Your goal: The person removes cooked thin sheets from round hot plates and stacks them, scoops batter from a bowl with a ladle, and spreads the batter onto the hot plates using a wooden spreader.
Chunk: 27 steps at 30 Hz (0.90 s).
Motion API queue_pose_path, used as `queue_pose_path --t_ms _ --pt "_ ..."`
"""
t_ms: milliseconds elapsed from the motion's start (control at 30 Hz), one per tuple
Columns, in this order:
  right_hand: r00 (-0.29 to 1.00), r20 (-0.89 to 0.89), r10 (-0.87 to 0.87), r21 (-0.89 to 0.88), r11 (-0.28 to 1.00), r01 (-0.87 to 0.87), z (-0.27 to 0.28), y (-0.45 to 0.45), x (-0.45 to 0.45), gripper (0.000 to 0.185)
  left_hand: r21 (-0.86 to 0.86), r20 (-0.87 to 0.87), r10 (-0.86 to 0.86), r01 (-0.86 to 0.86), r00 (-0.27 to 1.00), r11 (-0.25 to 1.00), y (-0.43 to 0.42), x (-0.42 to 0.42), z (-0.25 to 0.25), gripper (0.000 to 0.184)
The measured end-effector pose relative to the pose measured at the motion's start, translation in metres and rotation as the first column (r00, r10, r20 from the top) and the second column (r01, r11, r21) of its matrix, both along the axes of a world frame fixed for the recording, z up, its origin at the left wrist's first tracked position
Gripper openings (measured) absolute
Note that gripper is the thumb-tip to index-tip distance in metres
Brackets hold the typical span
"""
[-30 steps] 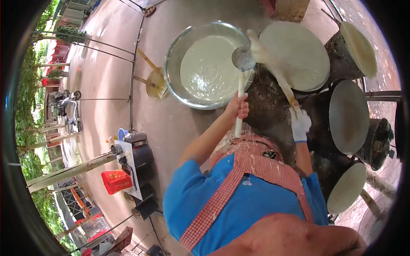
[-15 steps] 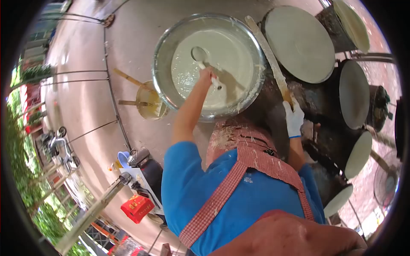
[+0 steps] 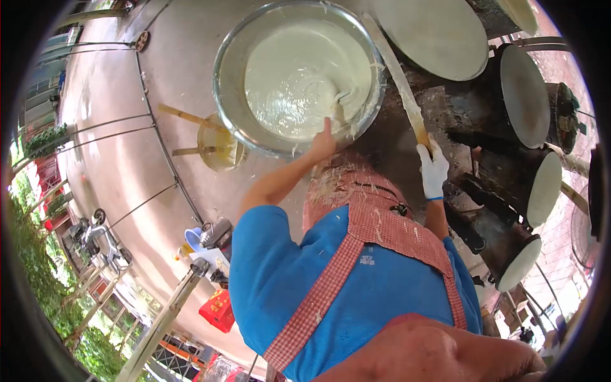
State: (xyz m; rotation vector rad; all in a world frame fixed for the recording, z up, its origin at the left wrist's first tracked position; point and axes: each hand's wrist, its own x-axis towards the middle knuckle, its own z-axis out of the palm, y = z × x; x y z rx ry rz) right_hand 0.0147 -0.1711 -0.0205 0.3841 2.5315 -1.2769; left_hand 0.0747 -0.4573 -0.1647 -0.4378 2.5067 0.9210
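The grip of the bare left hand [image 3: 323, 144] is clamped on a pale-handled ladle [image 3: 337, 114], dipped in white batter [image 3: 286, 76] near the silver metal basin's [image 3: 230, 83] body-side rim; slow strokes should limit slopping. The white-gloved right hand [image 3: 434, 170] grips a long, batter-coated wooden paddle [image 3: 406, 95].

Smooth concrete floor [image 3: 137, 191], sunlit in patches; wooden post [image 3: 159, 321]; parked scooter [image 3: 102, 245]; green foliage [image 3: 38, 280]; paved ground [image 3: 576, 210] opposite.

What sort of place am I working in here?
Probably an open-air flatbread kitchen: a wide steel basin of pale, wet batter, several round, flat griddles, and green trees beyond.
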Motion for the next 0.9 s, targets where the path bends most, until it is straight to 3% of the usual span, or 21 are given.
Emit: queue_pose_path --t_ms 33,133,267,333,367,433,533,567,633,700,767,833,900 --pt "0.991 -0.104 0.085 0.016 0.996 -0.084 -0.004 0.006 0.003 0.044 -0.042 0.068 -0.038 0.041 0.997 0.998 -0.009 0.018 0.012 0.071" --pt "0.960 -0.201 0.197 0.077 0.980 -0.186 -0.009 0.021 0.007 0.043 -0.154 0.169 -0.120 0.146 0.978 0.977 -0.044 0.058 0.059 0.067" --pt "0.952 -0.167 0.258 0.090 0.965 -0.246 -0.013 0.049 0.013 0.043 -0.288 0.247 -0.086 0.157 0.965 0.945 -0.090 0.098 0.079 0.063" --pt "0.939 -0.157 0.305 0.116 0.950 -0.289 -0.017 0.065 0.013 0.042 -0.330 0.085 -0.111 0.133 0.990 0.935 -0.121 0.111 0.068 0.060" --pt "0.935 -0.152 0.319 0.151 0.943 -0.297 -0.018 0.070 0.012 0.042 -0.343 0.087 -0.092 0.116 0.992 0.932 -0.127 0.107 0.071 0.060" --pt "0.936 -0.156 0.316 0.165 0.942 -0.291 -0.020 0.078 0.011 0.039 -0.325 -0.029 0.021 -0.029 0.999 0.945 -0.130 0.089 0.077 0.058" --pt "0.943 -0.147 0.297 0.229 0.938 -0.259 -0.007 0.072 0.006 0.039 -0.319 -0.156 0.010 -0.060 0.988 0.946 -0.129 0.060 0.037 0.057" --pt "0.919 -0.254 0.302 0.198 0.946 -0.256 -0.016 0.073 0.005 0.039 -0.385 -0.100 -0.001 -0.038 0.995 0.922 -0.118 0.045 0.033 0.058" --pt "0.931 -0.248 0.267 0.160 0.959 -0.233 -0.013 0.061 0.006 0.039 -0.446 -0.037 -0.014 -0.004 0.999 0.895 -0.111 0.037 0.039 0.058" --pt "0.936 -0.247 0.251 0.129 0.966 -0.225 -0.003 0.048 0.005 0.039 -0.469 0.085 -0.157 0.178 0.984 0.865 -0.094 0.055 0.057 0.058" --pt "0.990 0.106 0.095 0.099 0.989 -0.105 0.009 0.028 0.008 0.040 -0.434 0.140 -0.143 0.191 0.980 0.881 -0.098 0.079 0.074 0.058" --pt "0.986 0.039 0.164 0.109 0.980 -0.168 -0.006 0.026 0.012 0.041 -0.398 0.202 -0.132 0.204 0.970 0.894 -0.115 0.099 0.081 0.058" --pt "0.967 -0.018 0.254 0.141 0.958 -0.249 -0.009 0.023 0.013 0.042 -0.390 0.168 -0.030 0.094 0.985 0.916 -0.126 0.109 0.086 0.060"
